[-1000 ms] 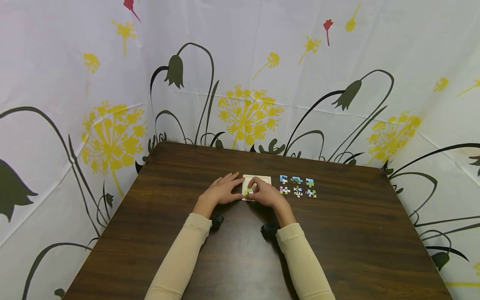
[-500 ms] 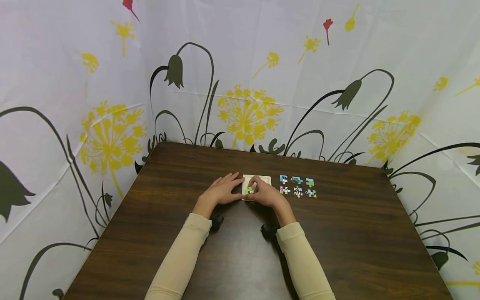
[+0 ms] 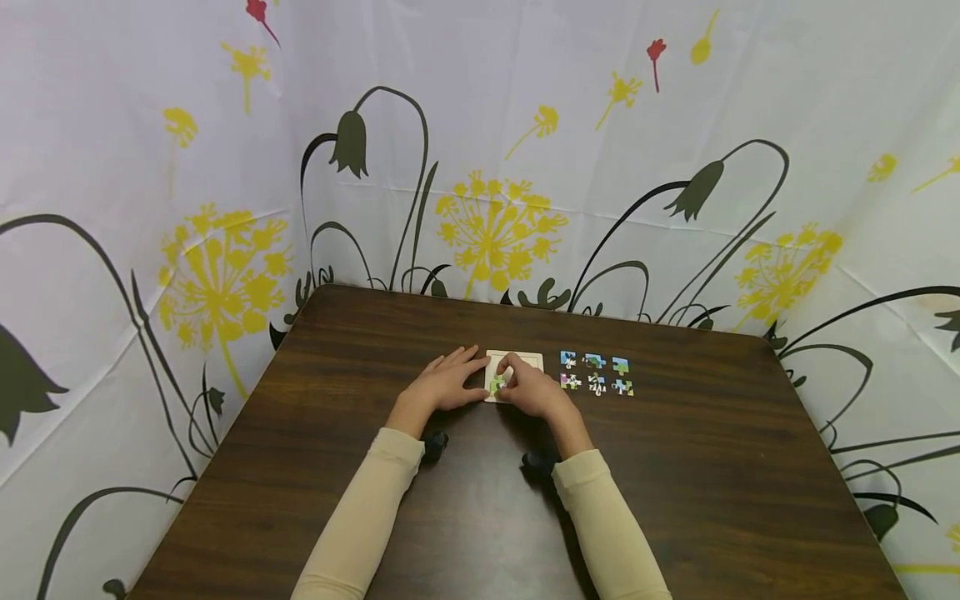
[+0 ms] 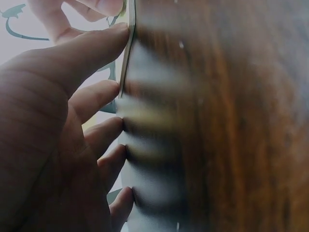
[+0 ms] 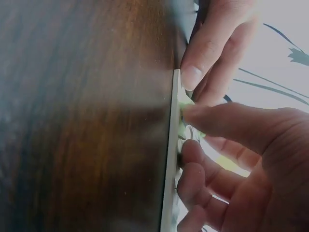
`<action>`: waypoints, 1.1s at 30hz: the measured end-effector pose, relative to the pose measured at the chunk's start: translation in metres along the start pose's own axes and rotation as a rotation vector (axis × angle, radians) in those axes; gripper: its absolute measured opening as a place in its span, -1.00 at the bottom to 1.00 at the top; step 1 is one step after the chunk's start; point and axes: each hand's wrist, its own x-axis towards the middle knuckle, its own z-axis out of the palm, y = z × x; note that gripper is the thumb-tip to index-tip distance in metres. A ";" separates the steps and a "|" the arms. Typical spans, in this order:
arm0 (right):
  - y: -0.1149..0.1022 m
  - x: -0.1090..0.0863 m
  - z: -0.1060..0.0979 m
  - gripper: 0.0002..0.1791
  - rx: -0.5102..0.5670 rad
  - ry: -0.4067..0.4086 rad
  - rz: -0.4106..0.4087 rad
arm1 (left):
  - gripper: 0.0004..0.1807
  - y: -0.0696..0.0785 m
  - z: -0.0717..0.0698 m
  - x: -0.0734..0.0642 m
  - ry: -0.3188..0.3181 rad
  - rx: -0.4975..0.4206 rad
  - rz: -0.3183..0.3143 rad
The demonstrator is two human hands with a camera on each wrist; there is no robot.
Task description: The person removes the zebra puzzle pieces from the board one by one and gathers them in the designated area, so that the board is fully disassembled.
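A small pale square puzzle board (image 3: 529, 354) with a raised border lies on the table between the hands. My right hand (image 3: 534, 390) pinches a green puzzle piece (image 3: 496, 384) low in the board's left part. In the right wrist view, its thumb presses on the green piece (image 5: 185, 112) while the other fingers curl close over the board. My left hand (image 3: 442, 385) spreads its fingers at the board's left side. Its thumb touches the board's edge (image 4: 126, 63) in the left wrist view, with the other fingertips along the board and table.
Several loose puzzle pieces (image 3: 595, 361) with coloured pictures lie in two rows right of the board. The dark wooden table (image 3: 720, 450) ends at the back against a white cloth (image 3: 600, 50) printed with flowers.
The green piece has shifted and turned slightly within the board under my right fingers. Both hands otherwise stay almost in place.
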 end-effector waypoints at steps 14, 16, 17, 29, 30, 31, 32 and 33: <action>-0.006 -0.007 0.004 -0.79 -0.145 0.141 -0.011 | -0.18 -0.001 0.005 0.002 0.010 0.000 0.002; -0.006 -0.008 0.004 -0.79 -0.146 0.148 -0.015 | -0.18 -0.001 0.004 0.001 0.011 -0.001 0.003; -0.006 -0.007 0.003 -0.79 -0.146 0.151 -0.019 | -0.18 -0.001 0.003 0.000 0.013 -0.001 0.003; 0.003 -0.015 -0.005 -0.81 -0.033 0.200 -0.110 | -0.19 0.000 0.002 0.001 0.018 0.009 0.009; 0.005 -0.016 -0.006 -0.81 -0.019 0.204 -0.119 | -0.19 0.000 0.002 0.001 0.019 0.009 0.011; 0.006 -0.018 -0.006 -0.81 -0.004 0.208 -0.124 | -0.19 -0.001 0.003 0.001 0.020 0.008 0.012; 0.008 -0.019 -0.007 -0.81 0.008 0.213 -0.130 | -0.19 -0.001 0.003 0.001 0.020 0.008 0.012; 0.009 -0.021 -0.008 -0.81 0.023 0.217 -0.139 | -0.19 -0.001 0.004 0.001 0.021 0.005 0.013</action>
